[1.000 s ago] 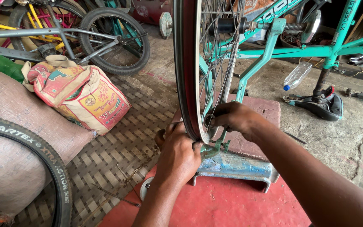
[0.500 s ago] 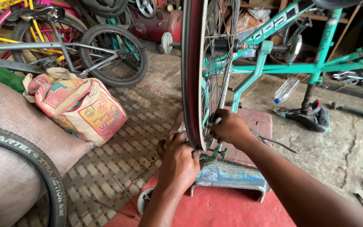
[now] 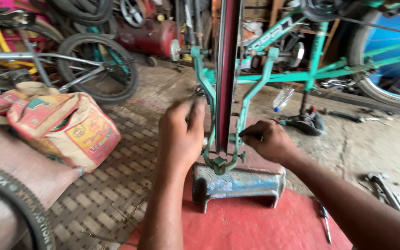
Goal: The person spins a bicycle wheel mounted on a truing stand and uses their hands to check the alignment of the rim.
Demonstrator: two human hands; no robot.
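A bicycle wheel [image 3: 227,55] with a dark red rim stands upright, edge-on, in a green forked truing stand [image 3: 218,164] bolted to a blue metal base [image 3: 237,183]. My left hand [image 3: 181,134] rests against the left arm of the stand beside the rim, fingers bent around something small I cannot make out. My right hand [image 3: 267,139] pinches a small adjuster on the stand's right arm, close to the rim. The base sits on a red platform [image 3: 246,227].
A printed sack [image 3: 65,125] lies at left by a small bicycle [image 3: 93,69]. A black tyre [image 3: 19,203] curves at lower left. A green bicycle frame [image 3: 320,60], a plastic bottle [image 3: 283,98] and tools [image 3: 385,190] lie at right. A screwdriver [image 3: 325,222] rests on the platform.
The view has swung so the wheel is now seen edge-on. My left hand rose from the stand's foot to its left arm; my right hand stayed on the right side.
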